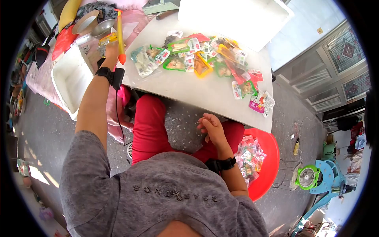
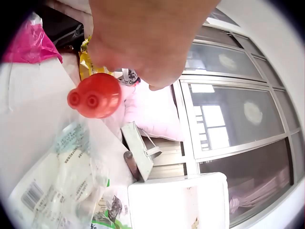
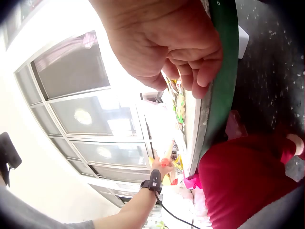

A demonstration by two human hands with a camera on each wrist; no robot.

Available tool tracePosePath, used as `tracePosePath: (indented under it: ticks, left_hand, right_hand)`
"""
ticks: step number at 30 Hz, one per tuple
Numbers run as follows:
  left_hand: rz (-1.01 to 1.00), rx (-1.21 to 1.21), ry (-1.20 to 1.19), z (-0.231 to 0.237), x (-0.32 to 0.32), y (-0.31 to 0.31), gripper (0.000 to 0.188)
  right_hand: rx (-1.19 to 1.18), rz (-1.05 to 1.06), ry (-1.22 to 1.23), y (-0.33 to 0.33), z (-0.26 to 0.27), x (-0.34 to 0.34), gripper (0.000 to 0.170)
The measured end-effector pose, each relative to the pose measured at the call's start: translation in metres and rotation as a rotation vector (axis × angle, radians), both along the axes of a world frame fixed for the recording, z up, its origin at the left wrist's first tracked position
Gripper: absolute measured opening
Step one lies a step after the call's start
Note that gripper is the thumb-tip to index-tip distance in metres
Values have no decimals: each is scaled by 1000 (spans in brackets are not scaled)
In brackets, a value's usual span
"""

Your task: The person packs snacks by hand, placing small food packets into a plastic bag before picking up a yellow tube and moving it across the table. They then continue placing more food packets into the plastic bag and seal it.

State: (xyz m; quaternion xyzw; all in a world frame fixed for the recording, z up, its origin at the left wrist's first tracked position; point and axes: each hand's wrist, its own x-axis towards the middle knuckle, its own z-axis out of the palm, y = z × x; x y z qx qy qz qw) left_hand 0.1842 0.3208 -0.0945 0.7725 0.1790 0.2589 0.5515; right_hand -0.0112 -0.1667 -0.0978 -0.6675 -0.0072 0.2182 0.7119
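Landmark: I take the table (image 1: 177, 89) as my reference for every place below.
Left hand: beside the table's left end, the left hand (image 1: 111, 49) seems closed round a stick (image 1: 120, 35); its fingertips are hidden, so I cannot tell how tight the grip is.
Stick: it lies along the side of the left hand that faces the table, its long axis running from the person's side toward the table's far side, with the red bulb (image 2: 100, 95) at the end nearer the person.
Nearer hand: the left; the right is well apart from the stick.
Right hand: just off the table's near edge, the right hand (image 1: 212, 128) has its fingers loosely bent, partly open, with nothing in them.
Packets: sealed food packets (image 1: 179, 47) are spread across the table, some overlapping.
Basin: near the table's right near corner, a red basin (image 1: 272, 166) holds more packets.
Boxes: one white box (image 1: 59, 75) is left of the table; a larger white box (image 1: 237, 19) is at its far side.
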Motion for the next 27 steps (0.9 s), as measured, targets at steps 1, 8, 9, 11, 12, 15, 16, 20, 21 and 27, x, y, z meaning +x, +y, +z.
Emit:
tracePosePath:
  ticks: [1, 8, 9, 11, 12, 15, 16, 20, 21, 27]
  left_hand:
    - [166, 109, 47, 9, -5, -12, 38]
    - [-10, 773, -157, -14, -55, -83, 29]
    - [-46, 776, -157, -17, -67, -98, 28]
    - [-111, 782, -160, -23, -91, -121, 25]
    - [-99, 781, -157, -25, -100, -124, 25]
    - [-32, 813, -131, -25, -126, -124, 25]
    - [12, 848, -111, -21, -134, -115, 25]
    - [207, 1025, 20, -13, -157, -35, 25]
    - [247, 1015, 140, -9, -167, -16, 28]
    - [396, 815, 706, -39, -203, 84, 53]
  right_hand:
    - [2, -23, 18, -1, 3, 1, 32]
    - [37, -135, 32, -13, -5, 9, 31]
    - [37, -142, 14, -14, -7, 11, 31]
    - [27, -180, -4, -15, -2, 14, 29]
    - [30, -196, -15, -15, -1, 16, 29]
    - [1, -246, -69, -19, -2, 20, 29]
    - [-14, -263, -91, -20, -2, 22, 29]
    - [-28, -317, -120, -27, -3, 26, 29]
    - [-23, -334, -122, -28, -4, 28, 29]
    - [20, -389, -128, -31, -9, 33, 29]
